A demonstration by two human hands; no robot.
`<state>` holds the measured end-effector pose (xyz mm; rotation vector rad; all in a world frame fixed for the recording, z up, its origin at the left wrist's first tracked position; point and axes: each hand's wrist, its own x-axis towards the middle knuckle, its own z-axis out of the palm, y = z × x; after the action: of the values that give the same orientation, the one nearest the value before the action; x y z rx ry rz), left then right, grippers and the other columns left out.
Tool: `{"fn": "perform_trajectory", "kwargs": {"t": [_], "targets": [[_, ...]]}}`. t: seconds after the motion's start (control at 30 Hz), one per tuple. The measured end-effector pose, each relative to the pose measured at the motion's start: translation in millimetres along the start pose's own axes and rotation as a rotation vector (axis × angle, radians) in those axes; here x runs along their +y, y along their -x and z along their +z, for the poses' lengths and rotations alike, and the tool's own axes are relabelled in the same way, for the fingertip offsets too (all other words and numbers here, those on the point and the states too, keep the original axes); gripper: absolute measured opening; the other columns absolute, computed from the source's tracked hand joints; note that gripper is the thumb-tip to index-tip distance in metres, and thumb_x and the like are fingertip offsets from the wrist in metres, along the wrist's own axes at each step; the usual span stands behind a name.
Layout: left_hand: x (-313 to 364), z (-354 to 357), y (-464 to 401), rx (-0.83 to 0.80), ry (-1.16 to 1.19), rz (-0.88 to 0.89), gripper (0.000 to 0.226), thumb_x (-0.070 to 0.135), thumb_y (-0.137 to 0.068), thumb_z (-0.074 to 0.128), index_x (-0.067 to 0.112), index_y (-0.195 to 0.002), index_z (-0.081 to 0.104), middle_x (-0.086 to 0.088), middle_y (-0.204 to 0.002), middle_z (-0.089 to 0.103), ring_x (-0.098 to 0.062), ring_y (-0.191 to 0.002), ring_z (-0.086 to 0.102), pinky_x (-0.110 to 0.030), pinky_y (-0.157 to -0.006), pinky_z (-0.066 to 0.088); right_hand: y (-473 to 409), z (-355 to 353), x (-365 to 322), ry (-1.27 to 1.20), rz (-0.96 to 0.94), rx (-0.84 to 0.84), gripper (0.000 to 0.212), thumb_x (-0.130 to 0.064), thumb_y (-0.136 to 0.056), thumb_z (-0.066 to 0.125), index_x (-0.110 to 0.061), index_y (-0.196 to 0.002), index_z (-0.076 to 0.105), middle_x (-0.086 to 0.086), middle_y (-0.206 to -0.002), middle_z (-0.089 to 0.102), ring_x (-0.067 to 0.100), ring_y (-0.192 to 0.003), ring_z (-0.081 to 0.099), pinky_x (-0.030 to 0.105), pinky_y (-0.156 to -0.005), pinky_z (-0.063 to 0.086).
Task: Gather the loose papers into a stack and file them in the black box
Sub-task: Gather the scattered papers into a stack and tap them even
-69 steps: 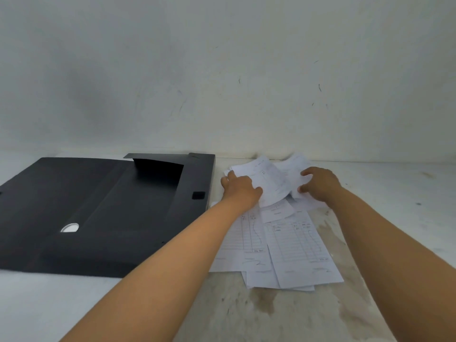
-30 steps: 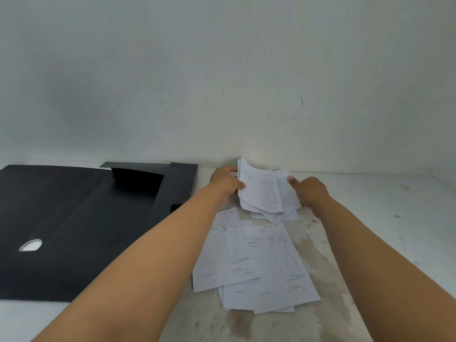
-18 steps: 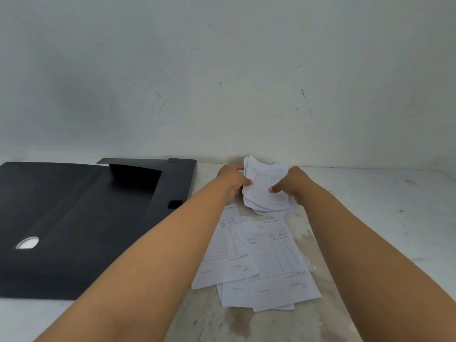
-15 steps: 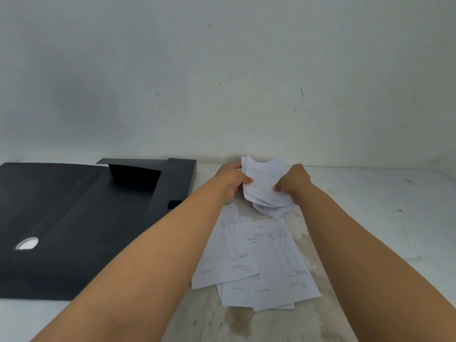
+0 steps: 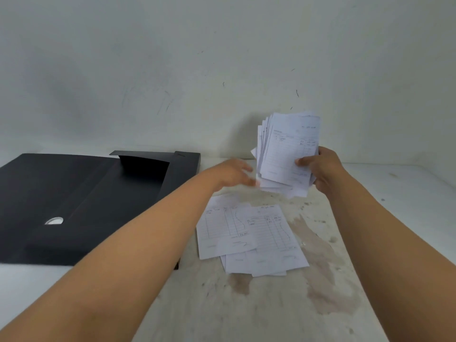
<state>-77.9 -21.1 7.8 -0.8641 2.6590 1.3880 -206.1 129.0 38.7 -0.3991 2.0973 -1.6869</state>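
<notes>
My right hand (image 5: 323, 170) grips an uneven stack of white printed papers (image 5: 286, 149), held upright above the table near the wall. My left hand (image 5: 234, 175) is blurred just left of the stack's lower edge, fingers spread, at most brushing it. Several loose printed sheets (image 5: 249, 238) lie overlapping flat on the table below the raised stack. The black box (image 5: 81, 201) lies open on the left, with a small silver ring in its lid.
The white table (image 5: 271, 304) carries brownish stains around and in front of the loose sheets. A pale wall (image 5: 222, 58) stands close behind. My forearms cross the lower part of the view.
The stack has been raised from the table and turned upright in my right hand. My left hand has come off it and moves at its lower left.
</notes>
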Motion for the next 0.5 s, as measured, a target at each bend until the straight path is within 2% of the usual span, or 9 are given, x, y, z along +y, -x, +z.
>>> {"fn": "perform_trajectory", "kwargs": {"t": [0.07,0.13,0.27,0.4,0.5], "targets": [[-6,5,10,-0.110,-0.454,-0.080,0.077,0.041,-0.083,0.067,0.013,-0.146,0.033,-0.006,-0.152,0.035,-0.025,-0.139,0.035,-0.035,-0.114,0.030,9,-10,-1,0.028,0.032,0.004,0.041,0.013,-0.082,0.060,0.003,-0.122,0.056,0.020,-0.126,0.060,0.031,-0.097,0.058,0.041,-0.082,0.048],[-10,11,18,-0.147,-0.627,-0.100,0.082,0.042,-0.084,0.065,0.011,-0.149,0.026,-0.007,-0.156,0.028,-0.026,-0.142,0.030,-0.038,-0.117,0.027,20,-19,-1,0.056,0.080,0.002,0.042,0.014,-0.082,0.059,0.005,-0.123,0.056,0.022,-0.127,0.060,0.033,-0.098,0.058,0.042,-0.081,0.048],[-8,22,31,-0.094,-0.663,-0.073,0.081,0.039,-0.082,0.068,0.012,-0.148,0.029,-0.009,-0.151,0.034,-0.028,-0.138,0.035,-0.036,-0.112,0.031,40,-30,5,0.133,0.167,-0.012,0.040,0.014,-0.082,0.059,0.007,-0.121,0.056,0.023,-0.126,0.060,0.041,-0.113,0.059,0.046,-0.081,0.048],[-3,31,39,-0.090,-0.633,-0.082,0.078,0.037,-0.083,0.069,0.006,-0.144,0.032,-0.011,-0.148,0.039,-0.028,-0.135,0.039,-0.033,-0.108,0.033,58,-35,16,0.169,0.203,-0.021,0.039,0.015,-0.082,0.059,0.008,-0.120,0.057,0.024,-0.126,0.061,0.041,-0.114,0.059,0.046,-0.081,0.048],[-1,31,41,-0.097,-0.619,-0.086,0.066,0.037,-0.083,0.068,0.007,-0.138,0.045,-0.010,-0.145,0.043,-0.026,-0.133,0.041,-0.031,-0.108,0.033,67,-36,24,0.161,0.219,-0.042,0.038,0.015,-0.083,0.058,0.008,-0.120,0.057,0.025,-0.125,0.061,0.041,-0.114,0.059,0.045,-0.080,0.048]]}}
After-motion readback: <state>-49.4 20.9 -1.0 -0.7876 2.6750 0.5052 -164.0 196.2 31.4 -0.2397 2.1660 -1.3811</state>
